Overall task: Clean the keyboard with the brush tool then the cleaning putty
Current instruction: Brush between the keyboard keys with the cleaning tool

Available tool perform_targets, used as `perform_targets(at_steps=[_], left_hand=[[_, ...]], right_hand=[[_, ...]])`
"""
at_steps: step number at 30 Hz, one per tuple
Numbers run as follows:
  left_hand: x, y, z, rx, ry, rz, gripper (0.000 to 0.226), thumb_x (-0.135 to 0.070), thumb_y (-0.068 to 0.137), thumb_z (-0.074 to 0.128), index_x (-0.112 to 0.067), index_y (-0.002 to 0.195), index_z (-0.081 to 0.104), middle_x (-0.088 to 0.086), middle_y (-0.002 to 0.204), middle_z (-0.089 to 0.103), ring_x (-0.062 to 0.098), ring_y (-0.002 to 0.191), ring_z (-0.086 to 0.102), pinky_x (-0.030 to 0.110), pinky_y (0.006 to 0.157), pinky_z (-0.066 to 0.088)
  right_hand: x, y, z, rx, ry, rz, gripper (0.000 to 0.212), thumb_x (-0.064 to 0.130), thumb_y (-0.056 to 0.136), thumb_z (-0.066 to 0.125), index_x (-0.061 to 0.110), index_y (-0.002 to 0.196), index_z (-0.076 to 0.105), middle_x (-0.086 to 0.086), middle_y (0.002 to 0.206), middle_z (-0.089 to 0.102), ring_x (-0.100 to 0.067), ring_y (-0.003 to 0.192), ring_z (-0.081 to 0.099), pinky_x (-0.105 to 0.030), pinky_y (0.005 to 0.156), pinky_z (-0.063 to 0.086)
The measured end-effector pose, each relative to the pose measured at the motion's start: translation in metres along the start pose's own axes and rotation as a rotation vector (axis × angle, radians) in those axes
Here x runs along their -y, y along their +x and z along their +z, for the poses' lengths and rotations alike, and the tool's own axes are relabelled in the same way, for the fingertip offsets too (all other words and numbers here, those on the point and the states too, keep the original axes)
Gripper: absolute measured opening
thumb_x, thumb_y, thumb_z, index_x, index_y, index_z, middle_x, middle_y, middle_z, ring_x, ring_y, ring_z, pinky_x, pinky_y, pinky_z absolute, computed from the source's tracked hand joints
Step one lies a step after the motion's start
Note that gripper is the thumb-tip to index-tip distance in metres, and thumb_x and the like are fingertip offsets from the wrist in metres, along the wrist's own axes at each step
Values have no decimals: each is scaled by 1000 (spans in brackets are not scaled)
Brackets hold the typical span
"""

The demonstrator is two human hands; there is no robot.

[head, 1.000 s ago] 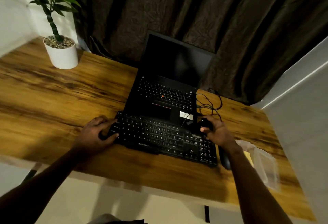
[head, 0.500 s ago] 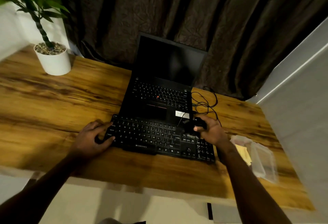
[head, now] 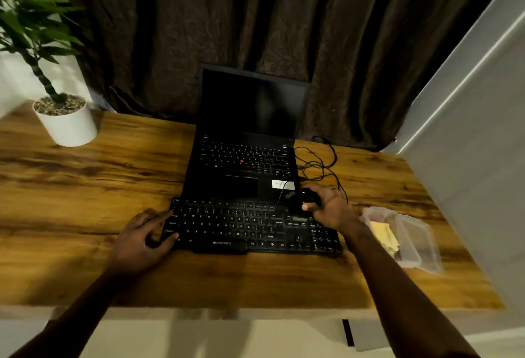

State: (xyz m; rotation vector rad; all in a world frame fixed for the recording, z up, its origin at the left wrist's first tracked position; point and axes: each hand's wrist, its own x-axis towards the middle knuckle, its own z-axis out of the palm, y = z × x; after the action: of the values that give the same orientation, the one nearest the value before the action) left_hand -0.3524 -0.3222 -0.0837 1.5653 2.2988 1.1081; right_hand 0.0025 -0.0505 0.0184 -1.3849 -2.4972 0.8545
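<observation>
Holding both ends of the work, the person stands at a wooden table with a black keyboard lying flat near its front edge, directly in front of an open laptop whose screen is dark. The left hand grasps the keyboard's left end, with the thumb on the front corner keys and a finger along the rear corner. The right hand is curled round a small black brush tool, held over the rear right part of the keyboard, close to the laptop's front right corner; whether the tool touches the keys cannot be told. A thin black cable lies in loose loops on the table just right of the laptop. To the right of the keyboard, beyond the right forearm, sits a clear plastic container, open, with the yellow cleaning putty inside. A white plant pot stands at the far left of the table, and a dark curtain hangs behind it.
</observation>
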Motion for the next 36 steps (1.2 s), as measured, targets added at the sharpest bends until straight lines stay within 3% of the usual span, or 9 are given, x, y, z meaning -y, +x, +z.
perform_targets(at_steps=[6,9,11,17,21,26,30,32,36], left_hand=[[-2,0,-1,3,7,-13,74,-69,75,52,-26,134,63,-6,104,56,10,100,49,31,86,42],[6,1,1,31,30,-7,72,-70,76,52,-29,135,61,-6,101,53,15,99,52,34,84,45],[8,1,2,33,35,-1,73,-70,76,52,-29,136,61,-7,102,53,11,97,49,34,84,44],[5,-1,1,64,17,-42,66,-66,79,58,-36,138,57,-8,107,52,11,99,51,34,85,44],[0,0,-1,53,-10,-64,61,-69,84,62,-39,137,56,-4,108,55,12,99,51,33,85,42],[4,0,-1,89,-23,-43,73,-74,76,52,-38,138,57,-11,102,52,14,94,54,36,80,47],[1,1,-1,71,-18,-47,72,-71,76,53,-34,137,60,-11,97,52,13,86,55,36,74,48],[1,1,0,66,-10,-51,72,-70,75,53,-32,136,61,-10,92,52,11,83,53,35,73,46],[-3,2,-1,72,5,-49,74,-72,74,52,-32,136,61,-10,94,53,5,80,48,33,73,43]], right_hand=[[9,-5,6,24,164,-31,47,13,92,70,42,126,55,-5,126,59,-26,114,60,-42,83,62],[-5,-13,-10,16,132,8,43,10,94,68,32,129,58,-1,118,60,-22,108,60,-27,72,54],[-14,-16,-18,-3,96,42,40,9,94,68,25,129,59,-5,117,62,-25,106,63,-26,70,54],[0,-10,2,23,55,-17,45,19,90,71,35,129,56,-4,120,63,-20,104,63,-22,70,52],[5,-10,7,34,110,-56,44,14,90,71,29,130,58,1,116,65,-18,106,64,-30,79,59],[-22,-15,-9,7,91,46,48,14,93,69,37,132,55,-1,115,60,-17,94,64,-26,66,56],[-17,-12,0,8,-4,67,53,25,88,71,53,128,49,-4,123,54,-26,110,59,-47,86,60],[-3,-10,11,32,-15,36,56,29,89,70,53,134,46,-4,124,49,-26,118,53,-49,95,56],[10,-7,23,53,51,-8,51,31,90,68,53,131,46,-8,129,52,-27,114,57,-49,89,60]])
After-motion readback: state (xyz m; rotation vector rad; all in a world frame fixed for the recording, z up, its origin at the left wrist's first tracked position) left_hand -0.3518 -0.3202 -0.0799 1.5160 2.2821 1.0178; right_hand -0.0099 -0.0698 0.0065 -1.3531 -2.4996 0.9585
